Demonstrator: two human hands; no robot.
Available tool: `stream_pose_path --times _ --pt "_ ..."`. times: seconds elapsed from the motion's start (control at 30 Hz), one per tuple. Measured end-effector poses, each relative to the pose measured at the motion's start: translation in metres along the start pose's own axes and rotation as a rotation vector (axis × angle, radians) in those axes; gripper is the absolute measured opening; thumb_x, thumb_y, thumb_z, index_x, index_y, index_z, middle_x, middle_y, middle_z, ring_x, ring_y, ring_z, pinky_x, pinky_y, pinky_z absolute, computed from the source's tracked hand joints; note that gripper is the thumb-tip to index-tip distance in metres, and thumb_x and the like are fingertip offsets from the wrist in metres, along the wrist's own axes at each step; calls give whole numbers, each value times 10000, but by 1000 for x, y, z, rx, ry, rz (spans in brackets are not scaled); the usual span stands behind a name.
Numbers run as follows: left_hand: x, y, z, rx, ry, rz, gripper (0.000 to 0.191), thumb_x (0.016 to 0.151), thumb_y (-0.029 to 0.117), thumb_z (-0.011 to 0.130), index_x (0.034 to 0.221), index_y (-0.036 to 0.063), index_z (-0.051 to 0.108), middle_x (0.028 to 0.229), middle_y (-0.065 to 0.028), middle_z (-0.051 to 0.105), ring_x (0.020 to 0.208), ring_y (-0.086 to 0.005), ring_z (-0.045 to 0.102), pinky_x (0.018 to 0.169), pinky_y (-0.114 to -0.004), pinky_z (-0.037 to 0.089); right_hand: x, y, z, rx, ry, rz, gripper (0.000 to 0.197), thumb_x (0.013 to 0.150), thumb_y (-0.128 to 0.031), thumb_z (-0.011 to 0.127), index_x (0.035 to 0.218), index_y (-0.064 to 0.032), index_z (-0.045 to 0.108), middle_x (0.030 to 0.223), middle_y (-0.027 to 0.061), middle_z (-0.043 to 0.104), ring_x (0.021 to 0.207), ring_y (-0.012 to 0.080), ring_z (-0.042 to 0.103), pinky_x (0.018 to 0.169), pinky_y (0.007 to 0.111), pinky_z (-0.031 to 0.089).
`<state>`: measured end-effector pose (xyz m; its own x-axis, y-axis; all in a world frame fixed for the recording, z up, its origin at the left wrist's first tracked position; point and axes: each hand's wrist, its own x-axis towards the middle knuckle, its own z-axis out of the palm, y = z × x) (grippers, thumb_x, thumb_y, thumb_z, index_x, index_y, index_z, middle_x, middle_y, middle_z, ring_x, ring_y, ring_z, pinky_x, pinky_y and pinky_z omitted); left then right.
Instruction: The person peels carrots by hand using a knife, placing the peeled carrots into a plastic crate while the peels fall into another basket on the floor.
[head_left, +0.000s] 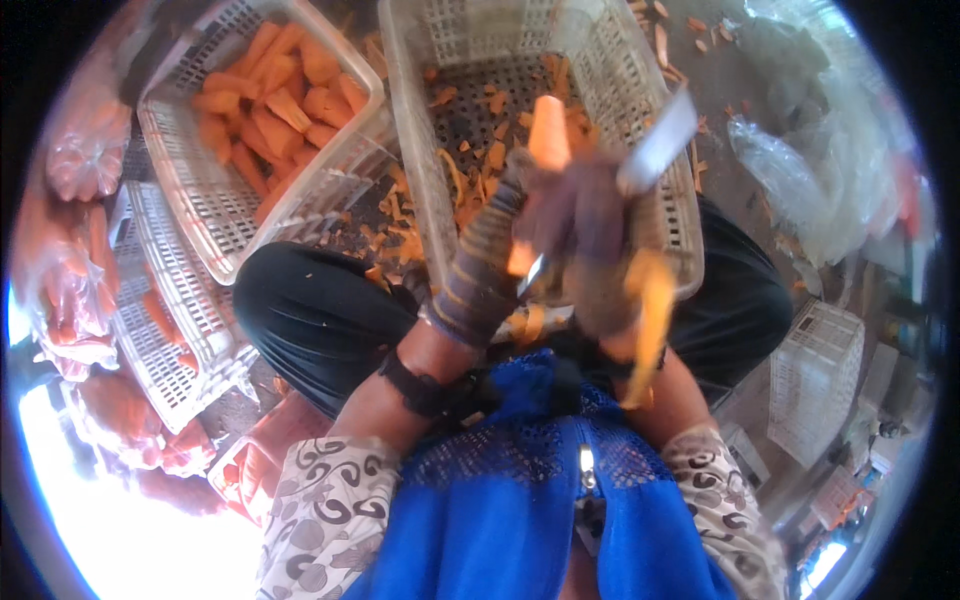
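Observation:
My left hand (495, 232), in a dark striped glove, is closed around a peeled carrot (550, 135) whose orange end points up past the fingers. My right hand (604, 217), gloved and motion-blurred, grips a bladed tool; its wide metal blade (661, 142) juts out to the upper right. The tool's exact kind cannot be told. A long strip of orange peel (651, 322) hangs beside the right wrist. Both hands are over the near part of a white plastic basket (420, 150) with peelings (487, 161) scattered on its bottom.
Peeled carrots (281, 112) fill part of another basket (176, 180) at the upper left. Below it stand stacked baskets (187, 315). Plastic bags of carrots (71, 277) line the far left. Clear plastic sheeting (825, 157) lies at the right, above a white crate (814, 382). Peelings litter the floor.

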<state>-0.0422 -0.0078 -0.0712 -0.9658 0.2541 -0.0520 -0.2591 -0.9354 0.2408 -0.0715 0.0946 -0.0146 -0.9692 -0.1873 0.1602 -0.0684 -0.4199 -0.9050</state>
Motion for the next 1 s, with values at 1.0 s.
stream_pose_path --times 1.0 --pt "1 -11 28 138 325 -124 511 905 468 577 1173 33 548 924 -110 633 845 -202 632 766 -337 540 88 10 -73 -426 164 -201 255 1000 -243 410 1109 -44 526 744 47 595 665 186 593 642 346 500"
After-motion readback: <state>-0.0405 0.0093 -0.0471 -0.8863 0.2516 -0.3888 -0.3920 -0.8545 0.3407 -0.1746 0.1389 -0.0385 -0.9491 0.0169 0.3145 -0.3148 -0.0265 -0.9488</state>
